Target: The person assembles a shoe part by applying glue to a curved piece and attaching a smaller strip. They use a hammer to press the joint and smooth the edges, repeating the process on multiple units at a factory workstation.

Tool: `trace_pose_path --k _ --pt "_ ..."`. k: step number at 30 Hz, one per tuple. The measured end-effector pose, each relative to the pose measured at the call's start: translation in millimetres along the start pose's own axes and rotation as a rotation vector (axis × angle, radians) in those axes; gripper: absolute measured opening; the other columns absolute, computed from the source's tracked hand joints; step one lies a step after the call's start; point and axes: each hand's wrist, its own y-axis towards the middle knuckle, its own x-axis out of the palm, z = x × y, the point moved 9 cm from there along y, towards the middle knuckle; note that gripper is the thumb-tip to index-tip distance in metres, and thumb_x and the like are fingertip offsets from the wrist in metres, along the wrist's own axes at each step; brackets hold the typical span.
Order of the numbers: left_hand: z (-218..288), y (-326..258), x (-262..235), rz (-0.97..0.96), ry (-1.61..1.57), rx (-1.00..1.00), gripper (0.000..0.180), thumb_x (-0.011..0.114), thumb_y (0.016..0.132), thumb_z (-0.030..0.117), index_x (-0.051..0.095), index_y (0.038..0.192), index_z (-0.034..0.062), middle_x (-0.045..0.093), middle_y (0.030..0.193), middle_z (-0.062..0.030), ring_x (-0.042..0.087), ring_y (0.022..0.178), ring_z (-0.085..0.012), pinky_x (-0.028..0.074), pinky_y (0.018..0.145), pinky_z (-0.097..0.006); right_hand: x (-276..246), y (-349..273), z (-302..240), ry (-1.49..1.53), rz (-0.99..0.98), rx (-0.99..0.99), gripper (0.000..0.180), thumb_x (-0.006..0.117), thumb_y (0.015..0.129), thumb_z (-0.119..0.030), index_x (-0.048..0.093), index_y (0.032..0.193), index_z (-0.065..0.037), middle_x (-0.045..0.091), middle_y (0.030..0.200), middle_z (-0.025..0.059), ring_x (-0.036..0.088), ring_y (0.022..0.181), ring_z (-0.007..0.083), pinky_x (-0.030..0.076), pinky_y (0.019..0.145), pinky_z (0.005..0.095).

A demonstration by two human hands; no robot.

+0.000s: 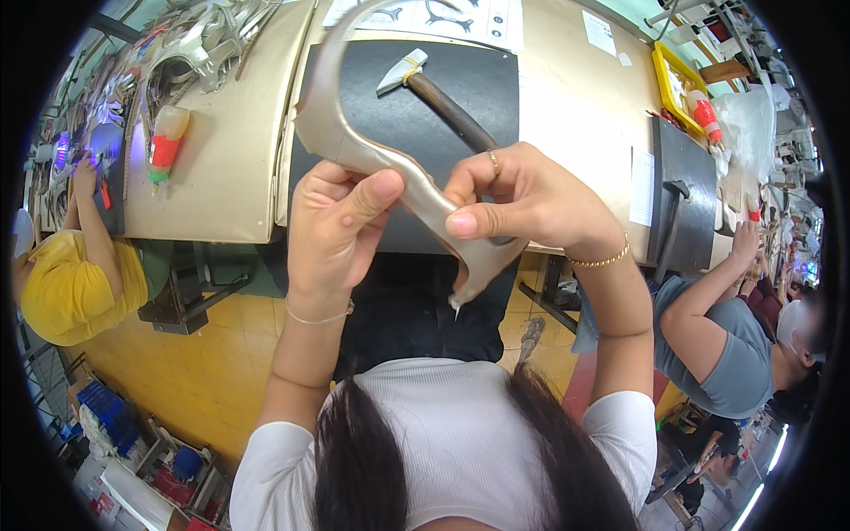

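Two bare hands held one curved, metallic-beige leather strip (372, 146) at the centre of the frame, above the near edge of the workbench (221, 177). The left hand (332, 226) pinched the strip's lower curve, thumb on top and fingers folded beneath. The right hand (513, 199) closed narrowly on the broader lower end, thumb pressing its face, with the strip's pointed tip hanging free just below the fingers. From the hands the strip swept up and left, then hooked right toward the top edge of the frame.

Behind the strip lay a black mat (443, 75) on the bench, and a hammer (434, 88) rested on it at a slant, head toward the upper middle, its handle running down behind the right hand. A glue bottle (166, 142) with a red band lay on the beige bench surface at upper left, well apart from the hands. Open bench showed between the bottle and the mat.

A person in yellow (71, 283) worked at the left edge, and a person in grey (717, 345) reached toward the bench at the right, both clear of the strip.
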Motion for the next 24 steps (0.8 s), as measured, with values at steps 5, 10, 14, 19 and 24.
trace_pose_path --k 5,10,14,19,24 --pt "1 2 -8 0.149 0.217 0.019 0.02 0.073 0.089 0.004 0.064 0.107 -0.0024 0.07 0.099 -0.0131 0.068 0.089 -0.0207 0.056 0.077 -0.033 -17 -5 -8 -0.345 0.318 -0.151 0.026 0.083 0.082 -0.023 0.07 0.089 -0.001 0.066 0.077 -0.0006 0.058 0.073 0.0061 0.047 0.066 0.0218" --pt "-9 4 -9 0.141 0.141 -0.063 0.03 0.078 0.084 0.002 0.064 0.109 -0.0052 0.071 0.097 -0.0113 0.067 0.086 -0.015 0.055 0.078 -0.028 -20 -7 -4 -0.313 0.325 -0.068 0.024 0.084 0.081 -0.02 0.07 0.086 -0.001 0.066 0.076 -0.0002 0.058 0.071 0.0062 0.046 0.065 0.0216" --pt "-14 2 -12 0.143 0.084 -0.076 0.027 0.075 0.086 0.002 0.063 0.11 -0.0033 0.07 0.097 -0.0121 0.067 0.085 -0.018 0.054 0.079 -0.031 -17 -6 -9 -0.285 0.295 -0.133 0.024 0.084 0.081 -0.019 0.071 0.086 0.0 0.067 0.077 0.0005 0.058 0.069 0.0066 0.047 0.065 0.0219" --pt "-17 2 -15 0.139 0.059 -0.036 0.027 0.073 0.087 0.003 0.062 0.111 -0.0002 0.069 0.1 -0.0112 0.067 0.086 -0.0197 0.054 0.081 -0.034 -20 -6 -6 -0.284 0.297 -0.081 0.025 0.085 0.079 -0.019 0.072 0.086 0.0 0.066 0.075 -0.0001 0.058 0.071 0.0067 0.047 0.065 0.023" --pt "-21 3 -13 0.111 -0.027 -0.046 0.027 0.074 0.088 0.009 0.063 0.111 0.0019 0.068 0.102 -0.0098 0.066 0.089 -0.0196 0.054 0.083 -0.035 -21 -15 -16 -0.496 0.368 -0.122 0.023 0.086 0.077 -0.021 0.073 0.081 -0.003 0.068 0.071 0.0009 0.058 0.068 0.0078 0.044 0.068 0.0247"
